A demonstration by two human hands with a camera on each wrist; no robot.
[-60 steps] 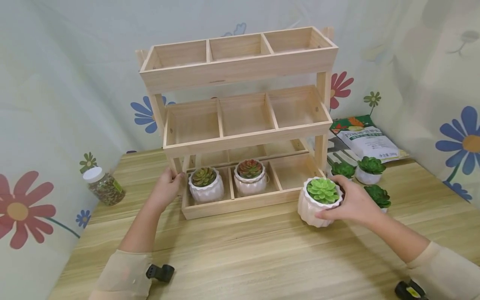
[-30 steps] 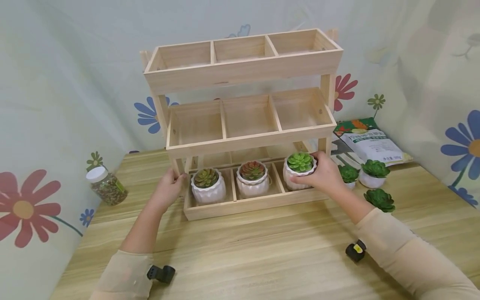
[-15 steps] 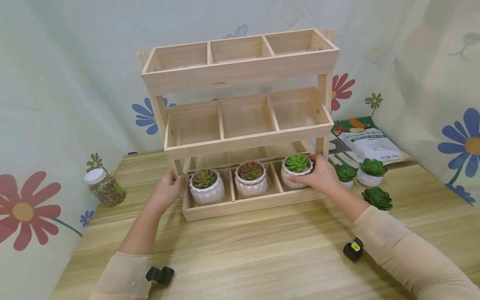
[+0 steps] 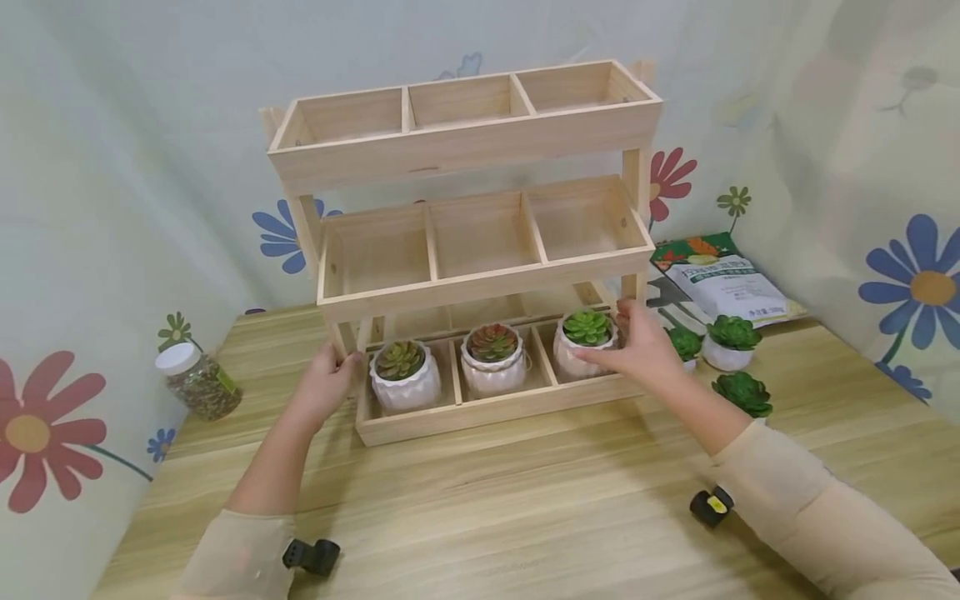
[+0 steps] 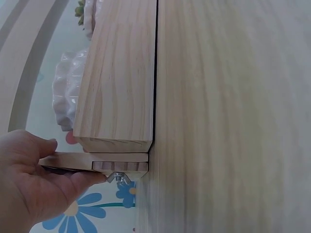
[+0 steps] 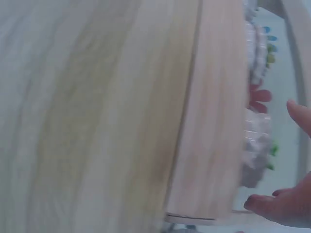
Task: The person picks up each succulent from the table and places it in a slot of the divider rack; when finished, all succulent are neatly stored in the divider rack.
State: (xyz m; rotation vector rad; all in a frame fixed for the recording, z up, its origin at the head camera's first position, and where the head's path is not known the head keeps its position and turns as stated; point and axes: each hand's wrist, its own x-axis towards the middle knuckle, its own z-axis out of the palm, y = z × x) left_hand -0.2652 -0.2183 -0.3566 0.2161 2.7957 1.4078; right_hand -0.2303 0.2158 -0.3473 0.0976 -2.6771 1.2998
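Stands upright as a white pot (image 4: 567, 355) with a green succulent (image 4: 587, 327), facing up on a vertical axis. Sits in the right compartment of the lowest tier of a wooden plant stand (image 4: 487, 287), gripped at the left leg (image 4: 343, 337) by the left hand (image 4: 322, 388). Has the right hand (image 4: 648, 350) just to the right, released, with thumb extended in front. Looks glossy, fluted, scalloped at the rim.
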